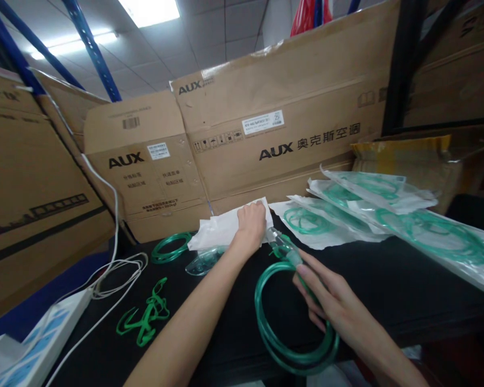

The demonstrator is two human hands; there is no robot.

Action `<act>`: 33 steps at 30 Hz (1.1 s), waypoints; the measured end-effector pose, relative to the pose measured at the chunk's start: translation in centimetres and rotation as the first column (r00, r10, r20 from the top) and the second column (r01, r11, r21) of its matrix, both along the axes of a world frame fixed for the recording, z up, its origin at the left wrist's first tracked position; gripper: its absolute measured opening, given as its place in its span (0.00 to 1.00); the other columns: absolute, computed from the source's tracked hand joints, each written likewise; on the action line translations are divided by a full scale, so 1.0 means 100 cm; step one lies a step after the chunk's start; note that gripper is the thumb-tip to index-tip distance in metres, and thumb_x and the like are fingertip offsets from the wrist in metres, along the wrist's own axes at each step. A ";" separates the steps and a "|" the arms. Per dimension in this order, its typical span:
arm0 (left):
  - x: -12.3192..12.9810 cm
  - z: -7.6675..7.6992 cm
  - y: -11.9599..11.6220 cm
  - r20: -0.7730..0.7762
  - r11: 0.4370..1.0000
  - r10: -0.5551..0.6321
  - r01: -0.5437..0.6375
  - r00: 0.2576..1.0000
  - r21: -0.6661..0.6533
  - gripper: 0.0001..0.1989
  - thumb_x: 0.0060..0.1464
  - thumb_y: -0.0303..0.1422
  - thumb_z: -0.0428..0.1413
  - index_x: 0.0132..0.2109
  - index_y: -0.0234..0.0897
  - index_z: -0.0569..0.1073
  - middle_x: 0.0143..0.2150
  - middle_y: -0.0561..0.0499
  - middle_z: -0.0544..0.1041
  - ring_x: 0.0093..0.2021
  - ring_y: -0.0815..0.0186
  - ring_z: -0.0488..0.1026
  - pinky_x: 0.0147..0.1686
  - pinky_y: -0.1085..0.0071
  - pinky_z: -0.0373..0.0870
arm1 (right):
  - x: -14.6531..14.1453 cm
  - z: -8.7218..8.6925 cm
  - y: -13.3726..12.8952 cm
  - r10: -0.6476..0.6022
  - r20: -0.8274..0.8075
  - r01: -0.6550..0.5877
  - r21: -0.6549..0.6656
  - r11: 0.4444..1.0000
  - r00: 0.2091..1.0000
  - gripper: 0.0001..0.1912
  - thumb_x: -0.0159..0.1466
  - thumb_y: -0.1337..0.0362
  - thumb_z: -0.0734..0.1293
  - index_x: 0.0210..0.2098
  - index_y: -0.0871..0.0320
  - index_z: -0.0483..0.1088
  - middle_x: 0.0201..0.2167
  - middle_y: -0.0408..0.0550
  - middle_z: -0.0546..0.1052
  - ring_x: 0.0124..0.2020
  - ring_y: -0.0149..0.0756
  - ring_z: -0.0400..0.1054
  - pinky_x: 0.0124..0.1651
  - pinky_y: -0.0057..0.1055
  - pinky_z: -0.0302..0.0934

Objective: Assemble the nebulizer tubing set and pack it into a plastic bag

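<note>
In the head view, gripped a white pouch point(215, 230) with tightly curled left fingers point(253, 215) and, just beside, a clear fitting point(294, 257) with narrowed right fingers point(320, 267), with green tubing point(260, 307) looped below. Seemed wise to keep the paper braced and the coil unkinked. Worked over a black worktop point(234, 336), with green straps point(146, 336) leftward and bagged tubing point(312, 220) rightward, facing AUX cartons point(226, 177) under ceiling lights point(149, 11).

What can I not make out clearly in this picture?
In the head view:
- Left hand: fingertips hidden behind its knuckles.
- Clear plastic piece: partly covered by the white packet.
- Nearest tubing bag: cut off by the right edge.
- Larger box's label: fine print too small.
</note>
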State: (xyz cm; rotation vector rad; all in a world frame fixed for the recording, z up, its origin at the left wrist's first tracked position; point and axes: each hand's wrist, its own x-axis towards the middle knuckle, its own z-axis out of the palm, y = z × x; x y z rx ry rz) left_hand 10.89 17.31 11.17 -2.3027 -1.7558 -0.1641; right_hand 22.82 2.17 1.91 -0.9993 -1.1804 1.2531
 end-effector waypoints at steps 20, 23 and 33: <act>-0.040 -0.035 -0.071 0.344 0.880 -0.468 0.394 0.814 0.265 0.12 0.69 0.31 0.53 0.51 0.37 0.81 0.49 0.47 0.80 0.39 0.65 0.81 0.42 0.71 0.75 | 0.001 0.007 0.002 -0.432 -0.302 0.468 0.054 0.882 0.850 0.21 0.59 0.48 0.77 0.43 0.52 0.70 0.31 0.37 0.68 0.18 0.25 0.59 0.14 0.23 0.63; -0.040 -0.040 -0.071 0.356 0.858 -0.505 0.413 0.786 0.305 0.12 0.68 0.30 0.54 0.51 0.36 0.81 0.46 0.46 0.79 0.38 0.63 0.80 0.41 0.69 0.76 | 0.002 0.004 0.003 -0.466 -0.256 0.503 0.104 0.858 0.847 0.19 0.61 0.48 0.75 0.41 0.53 0.70 0.31 0.38 0.67 0.20 0.26 0.62 0.16 0.24 0.66; -0.028 -0.055 -0.074 0.330 0.801 -0.596 0.514 0.732 0.306 0.11 0.70 0.29 0.52 0.52 0.36 0.78 0.43 0.48 0.81 0.43 0.62 0.81 0.44 0.70 0.77 | -0.002 0.002 0.000 -0.558 -0.109 0.568 0.194 0.800 0.823 0.33 0.64 0.48 0.73 0.65 0.47 0.62 0.25 0.35 0.67 0.19 0.31 0.65 0.17 0.27 0.66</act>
